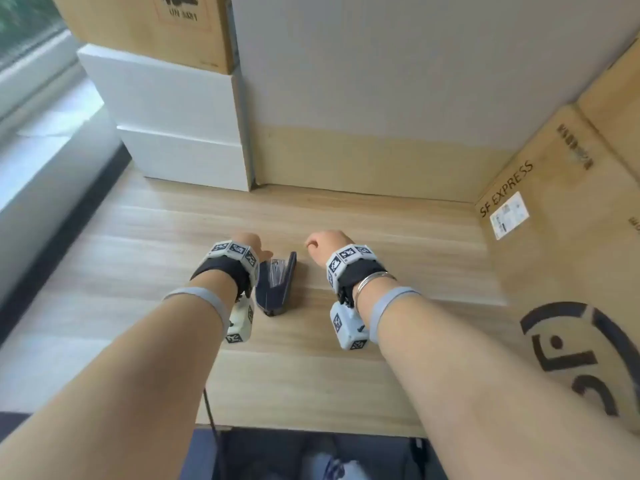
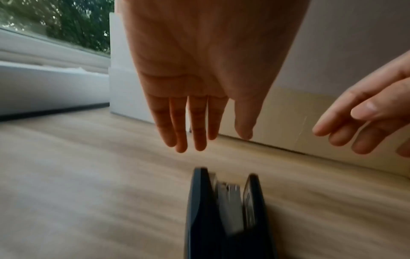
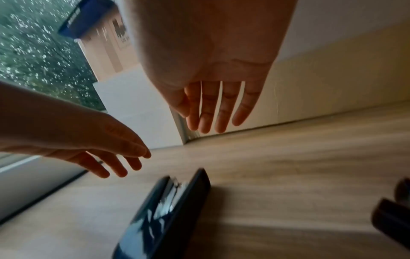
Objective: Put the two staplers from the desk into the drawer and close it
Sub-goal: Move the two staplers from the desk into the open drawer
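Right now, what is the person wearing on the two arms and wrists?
Both forearms are bare, with no sleeves. Each wrist carries a black strap topped by white blocks printed with black-and-white square markers, and a white camera unit hangs below each wrist. A light grey band circles each forearm. The right wrist also bears a thin silver bangle. A dark cable hangs beneath the left arm.

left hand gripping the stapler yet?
No: in the left wrist view the left hand hangs above the desk with straight fingers, clear of the dark stapler lying below.
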